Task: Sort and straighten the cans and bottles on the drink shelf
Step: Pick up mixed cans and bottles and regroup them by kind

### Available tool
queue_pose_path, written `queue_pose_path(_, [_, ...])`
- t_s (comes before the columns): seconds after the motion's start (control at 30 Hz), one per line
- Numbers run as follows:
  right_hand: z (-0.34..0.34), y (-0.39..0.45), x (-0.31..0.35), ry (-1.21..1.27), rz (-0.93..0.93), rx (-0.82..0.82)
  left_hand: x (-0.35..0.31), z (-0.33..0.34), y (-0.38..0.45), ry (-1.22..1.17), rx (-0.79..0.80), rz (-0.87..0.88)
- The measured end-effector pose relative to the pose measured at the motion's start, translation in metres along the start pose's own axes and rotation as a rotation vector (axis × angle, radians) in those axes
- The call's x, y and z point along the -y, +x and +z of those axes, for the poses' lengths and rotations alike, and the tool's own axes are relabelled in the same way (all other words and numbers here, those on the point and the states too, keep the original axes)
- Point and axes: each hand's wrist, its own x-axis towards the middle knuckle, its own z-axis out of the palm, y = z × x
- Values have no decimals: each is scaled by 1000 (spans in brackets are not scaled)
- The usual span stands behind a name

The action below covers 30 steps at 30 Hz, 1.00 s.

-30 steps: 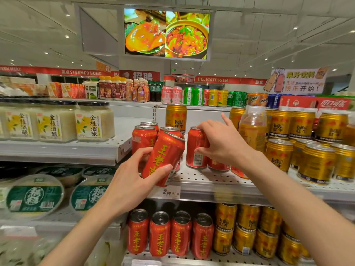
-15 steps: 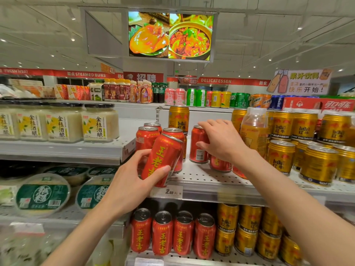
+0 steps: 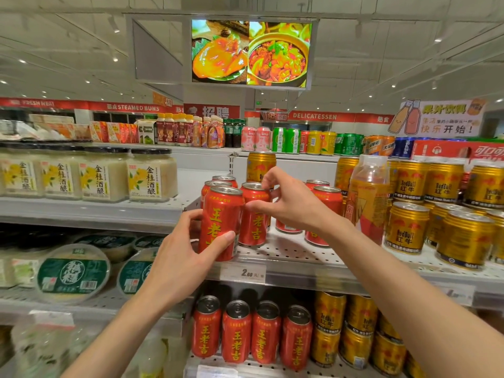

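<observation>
My left hand grips a red can with yellow characters, held upright at the front left edge of the perforated drink shelf. My right hand pinches the top of a second red can standing just right of it. More red cans stand behind and to the right, partly hidden by my right wrist. An orange juice bottle stands among them. Gold Red Bull cans fill the shelf's right side.
White jars line the shelf to the left, with green-lidded tubs below. The lower shelf carries a row of red cans and gold cans. A price tag hangs on the shelf edge.
My left hand brought its tilted red can upright and onto the shelf front. My right hand left the can farther right and moved left onto the can beside it.
</observation>
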Motion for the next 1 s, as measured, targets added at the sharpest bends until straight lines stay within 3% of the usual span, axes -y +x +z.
queue_pose_path(0.1, [-6,-4,-3,-39,14,-21,0,0,-1,0,-4,1])
queue_pose_path(0.3, [-31,-23,-22,-382,-61,-80,-2,10,1,-9,1,4])
queue_pose_path(0.43, [-43,-34,-33,-441,-19,-84,-3,16,2,-19,-6,7])
queue_pose_path(0.63, [-39,-34,-34,-419,7,-73,-5,18,2,-12,-18,15])
queue_pose_path(0.83, [-33,-8,-18,-265,-5,-221,0,16,1,-9,-32,8])
queue_pose_path(1.0, [-16,31,-4,-220,45,-192,0,14,-1,7,-54,12])
